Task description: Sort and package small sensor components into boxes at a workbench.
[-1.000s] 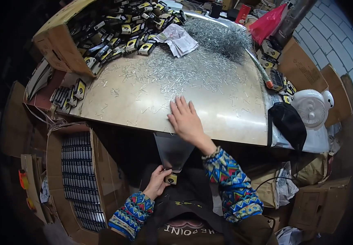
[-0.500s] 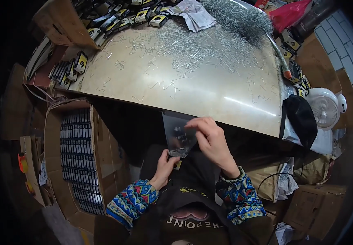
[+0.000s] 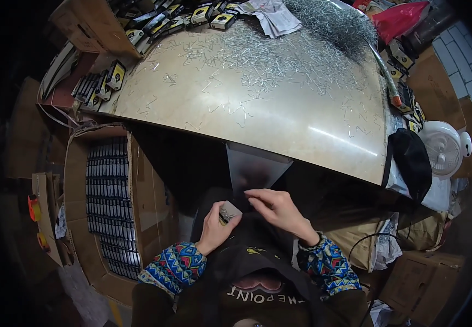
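Note:
My left hand is wrapped round a small box. Its upper end is open, and thin silvery wire pieces show inside. Just right of it, my right hand has thumb and index finger stretched toward the box with a small gap between them; nothing shows in them. Above both hands, a translucent grey chute narrows downward from the table's front edge; its lower tip is close to my right fingertips. Many bent wire pieces lie loose on the pale tabletop.
An open carton packed with rows of small boxes stands at my left. More black-and-yellow boxes are heaped at the back. A white fan and a black cloth item sit at the right, above brown bags.
My left hand has drawn the box away from the chute's lower end, and it is now tilted with its wire pieces showing. My right hand has dropped from the chute's face toward the box.

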`<state>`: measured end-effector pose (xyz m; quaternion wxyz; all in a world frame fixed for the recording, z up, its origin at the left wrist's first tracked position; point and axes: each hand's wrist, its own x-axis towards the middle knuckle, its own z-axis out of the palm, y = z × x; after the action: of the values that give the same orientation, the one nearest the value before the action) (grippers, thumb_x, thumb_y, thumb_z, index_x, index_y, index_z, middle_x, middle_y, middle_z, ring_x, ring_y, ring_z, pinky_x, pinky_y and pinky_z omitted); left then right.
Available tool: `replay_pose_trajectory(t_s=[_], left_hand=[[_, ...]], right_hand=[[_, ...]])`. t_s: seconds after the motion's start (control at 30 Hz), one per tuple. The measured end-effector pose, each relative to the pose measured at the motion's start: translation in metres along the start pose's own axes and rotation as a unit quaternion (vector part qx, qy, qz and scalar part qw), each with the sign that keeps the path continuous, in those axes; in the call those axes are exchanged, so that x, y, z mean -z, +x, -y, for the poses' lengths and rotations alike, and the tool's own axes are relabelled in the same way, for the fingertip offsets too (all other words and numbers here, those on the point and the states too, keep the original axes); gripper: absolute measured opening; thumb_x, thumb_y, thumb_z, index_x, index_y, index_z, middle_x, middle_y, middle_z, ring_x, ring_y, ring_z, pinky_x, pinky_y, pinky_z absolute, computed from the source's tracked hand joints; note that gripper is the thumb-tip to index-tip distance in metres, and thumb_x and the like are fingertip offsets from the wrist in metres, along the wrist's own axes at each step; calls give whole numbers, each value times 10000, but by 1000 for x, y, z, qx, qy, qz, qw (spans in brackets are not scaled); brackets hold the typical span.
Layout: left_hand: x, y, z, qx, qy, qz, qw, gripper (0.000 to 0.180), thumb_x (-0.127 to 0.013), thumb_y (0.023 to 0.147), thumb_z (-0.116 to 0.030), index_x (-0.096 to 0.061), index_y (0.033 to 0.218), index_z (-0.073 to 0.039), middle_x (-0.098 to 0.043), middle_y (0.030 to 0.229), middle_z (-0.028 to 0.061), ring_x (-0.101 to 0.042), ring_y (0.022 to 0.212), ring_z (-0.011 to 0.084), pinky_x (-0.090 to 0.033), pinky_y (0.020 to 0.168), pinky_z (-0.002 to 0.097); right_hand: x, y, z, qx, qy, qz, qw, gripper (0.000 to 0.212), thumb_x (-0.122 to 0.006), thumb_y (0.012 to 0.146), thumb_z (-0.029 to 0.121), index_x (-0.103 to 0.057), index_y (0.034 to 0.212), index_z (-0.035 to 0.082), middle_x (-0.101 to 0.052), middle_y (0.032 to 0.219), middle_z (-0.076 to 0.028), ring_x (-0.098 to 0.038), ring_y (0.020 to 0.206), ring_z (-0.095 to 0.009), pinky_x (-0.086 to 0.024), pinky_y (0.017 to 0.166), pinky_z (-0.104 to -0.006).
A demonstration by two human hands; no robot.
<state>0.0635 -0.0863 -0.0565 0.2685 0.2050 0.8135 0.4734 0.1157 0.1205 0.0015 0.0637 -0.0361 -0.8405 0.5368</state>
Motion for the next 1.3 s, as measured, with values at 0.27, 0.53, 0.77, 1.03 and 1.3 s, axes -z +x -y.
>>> replay_pose_trajectory(t_s=[0.27,0.53,0.77,1.03,1.3], left_hand=[[10,26,-52,-80,-78,-4,994,692,-725,829,-261,-354,1368,-35,-555,1191,198,-602,1037,311,-482,883,375],[6,39,-76,-178,-35,-114,977,834,-815,718,-138,-309,1375,-49,-603,1100,196,-652,970,322,-529,816,389],[8,51,-70,-245,101,-107,958,731,-782,741,-195,-340,1310,-67,-604,1087,234,-640,917,419,-538,731,450],[10,50,-95,-187,110,-160,963,569,-760,737,-174,-454,1195,-35,-597,1007,197,-620,895,394,-512,708,449],[7,49,-89,-181,110,-141,967,507,-743,762,-159,-435,1141,-22,-551,959,194,-602,867,411,-485,645,464]], right_hand=[[3,11,17,-53,14,-27,998,170,-648,894,99,-665,994,-37,-683,789,-163,-694,676,-247,-533,606,-292],[1,9,26,150,-139,-167,965,324,-751,781,83,-685,1089,8,-624,1195,-201,-635,1025,-355,-534,847,-376],[-19,12,26,57,44,-196,978,323,-713,824,33,-663,1139,-15,-639,1189,-210,-667,1025,-316,-546,853,-339],[-20,14,38,-46,178,-210,960,254,-680,869,-4,-686,1121,-28,-708,1092,-122,-654,954,-115,-530,850,-240],[-26,15,39,-61,129,-248,958,229,-678,872,7,-686,1092,-60,-724,1003,-138,-681,884,-144,-550,802,-270]])
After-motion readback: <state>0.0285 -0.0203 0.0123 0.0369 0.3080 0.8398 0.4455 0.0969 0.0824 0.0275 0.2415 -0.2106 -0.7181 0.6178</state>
